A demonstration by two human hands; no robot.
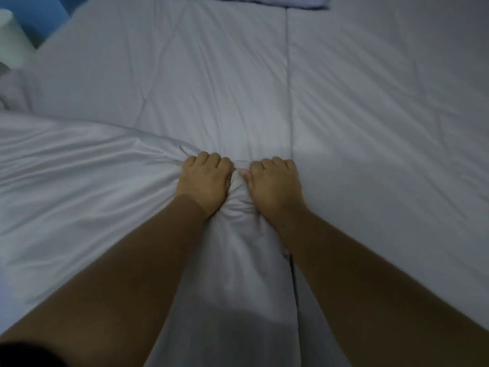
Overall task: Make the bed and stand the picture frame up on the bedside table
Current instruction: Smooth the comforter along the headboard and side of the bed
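Note:
A white quilted bed cover (370, 115) spreads over the bed across the whole view. On top of it lies a smoother white sheet (79, 186), bunched to a point in the middle. My left hand (205, 178) and my right hand (274, 182) sit side by side at that point, both fisted around the gathered edge of the sheet. Creases fan out to the left from my left hand. No picture frame or bedside table shows in this view.
A folded pale cloth or pillow edge (291, 1) lies at the far end of the bed. A white cylindrical object (13, 41) stands at the upper left before a blue wall (39, 14). A dark seam gap (292, 268) runs beside my right forearm.

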